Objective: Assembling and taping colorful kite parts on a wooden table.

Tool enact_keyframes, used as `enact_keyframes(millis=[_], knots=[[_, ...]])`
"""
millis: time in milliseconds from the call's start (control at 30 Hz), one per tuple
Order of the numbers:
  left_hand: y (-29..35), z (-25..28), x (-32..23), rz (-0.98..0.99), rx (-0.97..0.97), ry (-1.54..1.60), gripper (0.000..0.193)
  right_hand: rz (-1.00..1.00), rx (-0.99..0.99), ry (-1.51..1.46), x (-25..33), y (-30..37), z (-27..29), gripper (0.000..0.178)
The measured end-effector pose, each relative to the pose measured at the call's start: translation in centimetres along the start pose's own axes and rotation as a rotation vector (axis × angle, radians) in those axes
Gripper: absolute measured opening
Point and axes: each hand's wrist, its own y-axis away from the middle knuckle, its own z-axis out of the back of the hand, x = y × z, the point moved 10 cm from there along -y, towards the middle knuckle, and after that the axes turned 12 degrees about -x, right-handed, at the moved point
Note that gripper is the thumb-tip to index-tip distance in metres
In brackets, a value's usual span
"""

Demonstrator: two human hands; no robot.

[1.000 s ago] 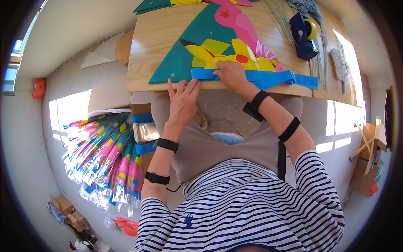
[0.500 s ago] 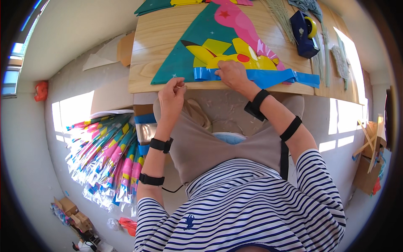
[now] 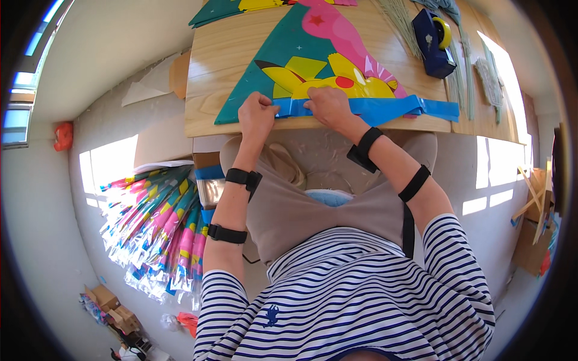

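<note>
A triangular kite sheet [image 3: 253, 90], green and pink with a yellow cartoon figure, lies on the wooden table near its front edge. Along its lower edge runs a shiny blue strip [image 3: 373, 110], wavy toward the right. My left hand [image 3: 256, 117] is closed at the strip's left end, thumb and fingertips pinching it. Farther right, my right hand [image 3: 330, 108] is closed over the strip just below the yellow figure, its fingertips holding it. A short length of blue shows between the two hands. The undersides of my fingers are hidden.
A dark blue tape dispenser [image 3: 433, 45] with yellow tape stands at the table's [image 3: 208, 66] far right. Thin rods [image 3: 402, 27] lie beside it. More printed sheets [image 3: 220, 13] sit at the far edge. Many wrapped, folded kites [image 3: 159, 222] are piled at lower left.
My left hand has moved right and forward, from beside the blue strip's end to gripping it. My right hand has shifted slightly left and stays on the strip.
</note>
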Motion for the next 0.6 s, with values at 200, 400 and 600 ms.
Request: enact_keyframes(millis=[200, 400, 600], knots=[[-0.1, 0.1, -0.7, -0.154, -0.05, -0.109, 0.021, 0.006, -0.004, -0.003, 0.1, 0.0, -0.1, 0.027], [1.2, -0.3, -3.2, -0.395, -0.091, -0.291, 0.017, -0.005, 0.023, -0.003, 0.1, 0.0, -0.1, 0.026], [5.0, -2.6, -7.2, -0.935, -0.195, -0.555, 0.016, -0.013, 0.038, 0.001, 0.2, -0.1, -0.1, 0.026]])
